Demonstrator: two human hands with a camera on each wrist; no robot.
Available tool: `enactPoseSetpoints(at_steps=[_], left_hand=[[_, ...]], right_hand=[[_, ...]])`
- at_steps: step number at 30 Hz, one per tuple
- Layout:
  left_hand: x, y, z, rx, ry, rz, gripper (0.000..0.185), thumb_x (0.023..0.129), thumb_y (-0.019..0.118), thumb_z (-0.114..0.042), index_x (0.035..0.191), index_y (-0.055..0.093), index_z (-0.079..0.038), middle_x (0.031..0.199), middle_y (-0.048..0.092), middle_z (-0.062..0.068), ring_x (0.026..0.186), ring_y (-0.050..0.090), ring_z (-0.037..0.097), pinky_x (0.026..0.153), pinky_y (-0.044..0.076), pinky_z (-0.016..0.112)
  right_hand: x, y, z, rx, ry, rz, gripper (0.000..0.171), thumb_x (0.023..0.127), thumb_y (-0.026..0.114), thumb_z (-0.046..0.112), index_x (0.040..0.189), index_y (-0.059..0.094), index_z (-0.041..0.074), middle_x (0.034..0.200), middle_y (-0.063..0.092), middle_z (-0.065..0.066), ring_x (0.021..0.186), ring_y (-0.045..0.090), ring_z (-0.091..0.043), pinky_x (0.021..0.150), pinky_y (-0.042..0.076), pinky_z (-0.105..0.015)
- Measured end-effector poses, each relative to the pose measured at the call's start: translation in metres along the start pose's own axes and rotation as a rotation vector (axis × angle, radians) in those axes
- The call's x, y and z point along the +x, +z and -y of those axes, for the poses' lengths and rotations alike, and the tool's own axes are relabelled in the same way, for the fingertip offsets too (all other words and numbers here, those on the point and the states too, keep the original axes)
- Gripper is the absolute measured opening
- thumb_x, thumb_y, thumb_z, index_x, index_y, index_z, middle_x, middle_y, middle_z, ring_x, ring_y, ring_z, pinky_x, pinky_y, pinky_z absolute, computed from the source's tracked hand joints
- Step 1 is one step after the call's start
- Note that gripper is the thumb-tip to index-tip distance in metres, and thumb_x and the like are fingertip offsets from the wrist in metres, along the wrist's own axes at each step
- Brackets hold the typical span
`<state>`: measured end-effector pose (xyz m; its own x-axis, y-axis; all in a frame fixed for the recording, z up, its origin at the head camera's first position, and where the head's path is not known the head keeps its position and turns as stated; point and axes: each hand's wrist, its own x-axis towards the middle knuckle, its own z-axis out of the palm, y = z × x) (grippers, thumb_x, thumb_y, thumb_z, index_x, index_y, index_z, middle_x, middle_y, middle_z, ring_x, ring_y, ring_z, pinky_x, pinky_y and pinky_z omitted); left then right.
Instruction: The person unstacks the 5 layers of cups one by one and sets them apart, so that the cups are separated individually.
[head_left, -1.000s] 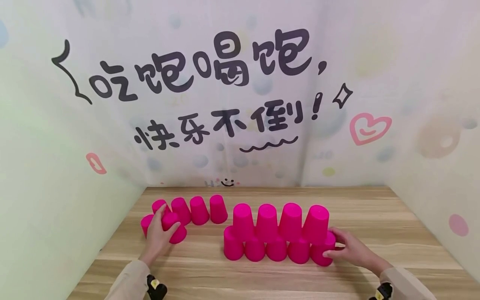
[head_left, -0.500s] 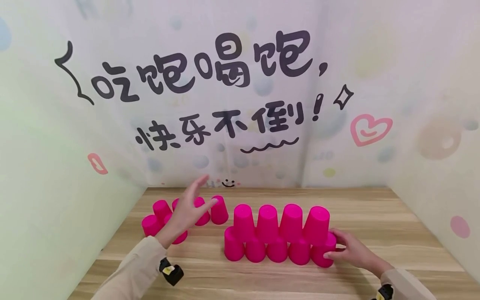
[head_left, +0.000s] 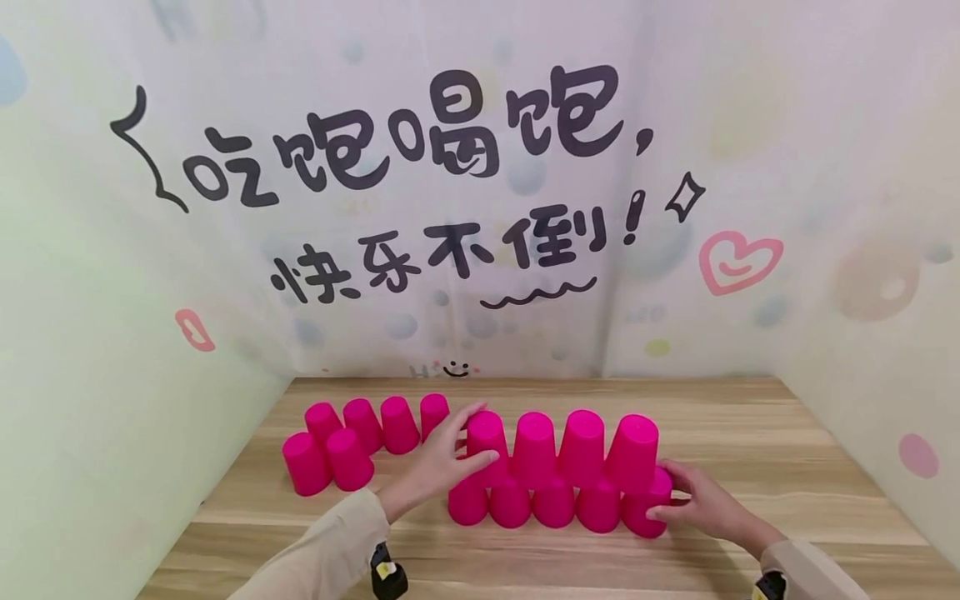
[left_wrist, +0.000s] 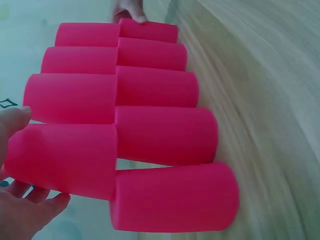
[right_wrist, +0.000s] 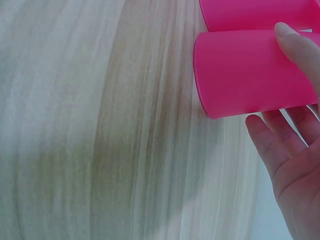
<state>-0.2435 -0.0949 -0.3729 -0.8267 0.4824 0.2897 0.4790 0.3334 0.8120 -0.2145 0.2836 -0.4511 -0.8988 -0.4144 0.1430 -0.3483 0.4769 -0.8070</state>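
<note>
Pink cups stand upside down in two tiers on the table, the upper row (head_left: 582, 450) resting on the lower row (head_left: 553, 507). My left hand (head_left: 438, 458) is around the leftmost upper cup (left_wrist: 65, 160), its thumb and fingers on opposite sides. At the other end, my right hand (head_left: 708, 502) holds the rightmost lower cup (right_wrist: 250, 72) from the side. Its thumb lies on the near face and the other fingers reach behind. In the left wrist view, the right hand (left_wrist: 129, 9) shows at the far end of the rows.
Several more upside-down pink cups (head_left: 351, 460) stand at the left of the wooden table (head_left: 570, 571); my left hand partly covers one. A pale printed backdrop (head_left: 420, 50) with black lettering rises behind the table.
My left hand has left the loose cups, swung right and reached the leftmost upper cup of the tiers. The right hand has kept its place on the lower end cup.
</note>
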Motion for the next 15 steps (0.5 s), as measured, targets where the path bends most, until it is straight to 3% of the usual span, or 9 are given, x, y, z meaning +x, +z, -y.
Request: enactPoseSetpoints(at_steps=[7, 10, 15], left_hand=[[-0.003, 0.009, 0.009, -0.056, -0.045, -0.033, 0.062, 0.082, 0.064, -0.018, 0.134, 0.032, -0.011, 0.127, 0.042, 0.012, 0.108, 0.049, 0.028, 0.086, 0.044, 0.042], [-0.005, 0.007, -0.003, -0.101, -0.066, -0.045, 0.059, 0.081, 0.063, -0.01, 0.133, 0.034, -0.006, 0.119, 0.046, 0.014, 0.104, 0.05, 0.029, 0.084, 0.046, 0.042], [-0.002, -0.003, -0.002, -0.092, -0.072, -0.094, 0.058, 0.08, 0.066, -0.013, 0.13, 0.038, -0.007, 0.113, 0.05, 0.01, 0.101, 0.05, 0.025, 0.084, 0.046, 0.039]], right_hand=[[-0.001, 0.0, 0.001, -0.01, -0.005, -0.004, 0.055, 0.073, 0.072, 0.019, 0.116, 0.047, -0.006, 0.104, 0.057, -0.016, 0.091, 0.054, -0.001, 0.072, 0.051, -0.028], [-0.001, 0.001, 0.0, -0.009, -0.013, -0.005, 0.055, 0.073, 0.072, 0.018, 0.116, 0.047, -0.006, 0.103, 0.057, -0.016, 0.091, 0.054, -0.001, 0.072, 0.051, -0.027], [-0.001, 0.001, -0.001, -0.016, -0.01, -0.01, 0.055, 0.073, 0.072, 0.019, 0.116, 0.047, -0.006, 0.103, 0.057, -0.015, 0.091, 0.054, -0.001, 0.072, 0.051, -0.024]])
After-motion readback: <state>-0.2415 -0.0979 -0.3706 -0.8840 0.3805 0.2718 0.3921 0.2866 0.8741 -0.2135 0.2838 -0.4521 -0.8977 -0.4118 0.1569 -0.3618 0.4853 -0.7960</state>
